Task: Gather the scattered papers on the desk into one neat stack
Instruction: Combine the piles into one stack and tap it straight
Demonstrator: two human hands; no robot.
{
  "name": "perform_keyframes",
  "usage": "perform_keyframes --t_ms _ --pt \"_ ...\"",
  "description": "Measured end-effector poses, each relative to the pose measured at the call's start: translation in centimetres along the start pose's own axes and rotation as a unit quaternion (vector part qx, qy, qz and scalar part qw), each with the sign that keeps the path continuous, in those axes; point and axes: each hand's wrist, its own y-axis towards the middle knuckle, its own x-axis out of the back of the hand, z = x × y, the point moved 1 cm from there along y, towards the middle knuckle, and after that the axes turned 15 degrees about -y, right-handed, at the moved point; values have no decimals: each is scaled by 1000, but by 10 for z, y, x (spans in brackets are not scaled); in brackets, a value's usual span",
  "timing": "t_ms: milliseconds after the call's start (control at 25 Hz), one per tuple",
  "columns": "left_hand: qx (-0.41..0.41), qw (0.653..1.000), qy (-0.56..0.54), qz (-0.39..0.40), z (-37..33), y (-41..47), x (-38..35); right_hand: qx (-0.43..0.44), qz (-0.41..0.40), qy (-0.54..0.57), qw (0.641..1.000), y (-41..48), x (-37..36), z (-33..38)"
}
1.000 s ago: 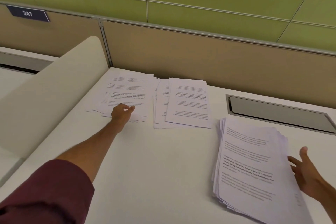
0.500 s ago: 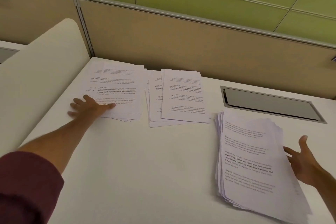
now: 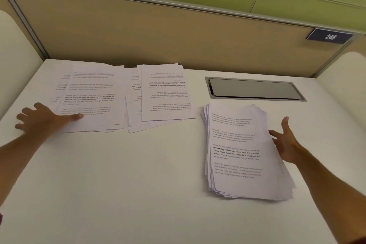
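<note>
Three groups of printed white papers lie on the white desk [image 3: 122, 174]. A loose left pile [image 3: 93, 95] sits at the back left, with my left hand [image 3: 45, 119] spread flat on its near left corner, thumb on top of the sheets. A middle pile [image 3: 164, 93] lies beside it with its text upside down. A thick fanned stack [image 3: 239, 152] is on the right. My right hand [image 3: 287, 142] is open against that stack's right edge, fingers touching the sheets, holding nothing.
A grey recessed cable hatch [image 3: 253, 90] is set into the desk behind the right stack. A tan partition [image 3: 158, 31] closes the back, with a "248" plate [image 3: 329, 36]. Curved cream side panels [image 3: 344, 77] border the desk on both sides.
My left hand went from pinching the left pile's near edge to lying flat and spread on its left corner. The view shifted right. My right hand stayed at the right stack's edge.
</note>
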Motion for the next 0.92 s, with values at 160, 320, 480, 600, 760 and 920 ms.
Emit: perform_keyframes --t_ms 160,320,480,600,760,920 --pt "15 997 -45 54 0 4 7 8 1 -2 1000 5 1 -4" --pt "35 991 -96 83 -2 0 12 8 -4 -2 1000 5 0 -5" --pt "61 956 -280 56 -16 -11 12 13 -10 -5 1000 6 -1 -5" --pt "95 897 -413 129 -19 -28 11 16 -9 -9 1000 7 -2 -6" --pt "93 844 -523 79 -12 -59 8 23 -6 -9 1000 7 -2 -8" --pt "48 764 -630 134 -14 -87 3 29 2 -10 1000 6 -1 -8"
